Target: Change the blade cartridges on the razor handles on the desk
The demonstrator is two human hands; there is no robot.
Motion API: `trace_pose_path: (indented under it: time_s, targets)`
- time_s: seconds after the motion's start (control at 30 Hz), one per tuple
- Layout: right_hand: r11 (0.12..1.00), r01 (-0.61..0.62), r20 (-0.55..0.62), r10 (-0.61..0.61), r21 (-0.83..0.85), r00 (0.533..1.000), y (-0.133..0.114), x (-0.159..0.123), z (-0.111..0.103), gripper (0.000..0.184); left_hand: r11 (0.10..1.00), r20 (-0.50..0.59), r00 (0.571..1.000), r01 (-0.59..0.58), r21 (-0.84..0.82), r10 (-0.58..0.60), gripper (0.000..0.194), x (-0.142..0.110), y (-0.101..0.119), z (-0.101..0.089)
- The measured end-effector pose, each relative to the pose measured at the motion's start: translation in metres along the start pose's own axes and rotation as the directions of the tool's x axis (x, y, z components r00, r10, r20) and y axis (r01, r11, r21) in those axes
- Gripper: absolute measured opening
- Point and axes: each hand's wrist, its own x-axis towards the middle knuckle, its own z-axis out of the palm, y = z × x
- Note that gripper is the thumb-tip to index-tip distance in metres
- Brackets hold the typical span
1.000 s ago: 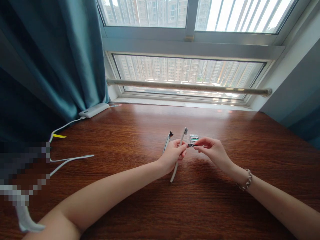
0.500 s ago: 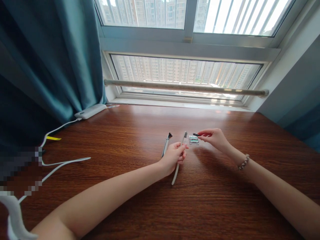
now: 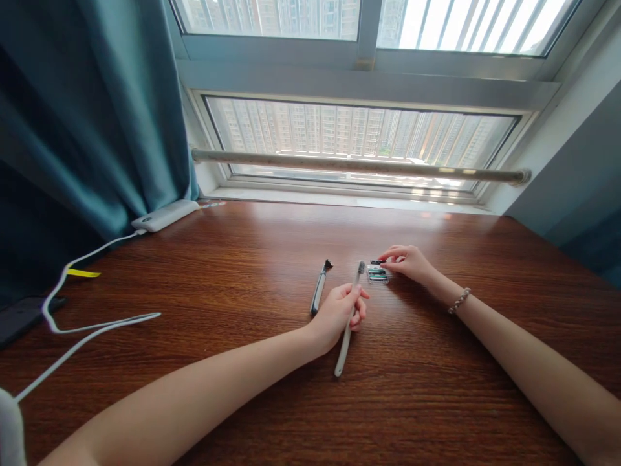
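My left hand [image 3: 339,312] is closed around the handle of a white toothbrush [image 3: 348,330], whose bristled head points away from me. A razor handle [image 3: 319,288] without a blade lies on the wooden table [image 3: 242,272] just left of it. My right hand [image 3: 405,260] reaches forward, fingers pinched on a small dark razor cartridge [image 3: 376,263] at the far end of a clear blade case [image 3: 377,276] holding green-edged cartridges. A beaded bracelet [image 3: 458,300] is on my right wrist.
A white power bank [image 3: 165,214] lies at the back left by the teal curtain [image 3: 87,110], its white cable [image 3: 82,310] looping over the table's left side. A yellow tag [image 3: 82,273] and a dark flat object [image 3: 22,314] sit at the left edge. A window and rail run behind.
My right hand carried the small cartridge from beside my left hand forward to the blade case and lowered it there. My left hand with the toothbrush sank nearer the table.
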Motion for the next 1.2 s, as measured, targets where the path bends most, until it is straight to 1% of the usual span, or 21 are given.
trace_pose_path:
  time_s: [0.3,0.53,0.67,1.03,1.2]
  targets:
    - [0.999,-0.013,0.017,0.014,-0.044,1.0,-0.0016,0.002,0.003,0.022,1.0,0.005,1.0,-0.002,-0.01,0.002,0.021,-0.0007,0.0004,0.0007]
    - [0.994,-0.082,0.038,0.085,-0.071,0.996,-0.0008,0.0026,0.0053,0.024,1.0,0.012,1.0,-0.002,-0.016,0.002,0.02,-0.0009,0.001,0.0008]
    - [0.992,-0.101,0.044,0.105,-0.077,0.994,-0.0015,0.0024,0.006,0.025,1.0,0.006,1.0,-0.002,-0.017,0.002,0.019,-0.0011,0.0011,0.0007]
    - [0.992,-0.083,0.026,0.086,-0.09,0.996,0.0019,0.0025,0.0076,0.026,1.0,0.009,1.0,-0.002,-0.01,0.002,0.02,0.0006,-0.0013,-0.001]
    - [0.993,-0.065,0.02,0.067,-0.096,0.998,0.0031,0.0026,0.0094,0.023,1.0,0.014,1.0,-0.003,-0.013,0.004,0.02,0.0007,-0.0019,-0.0015]
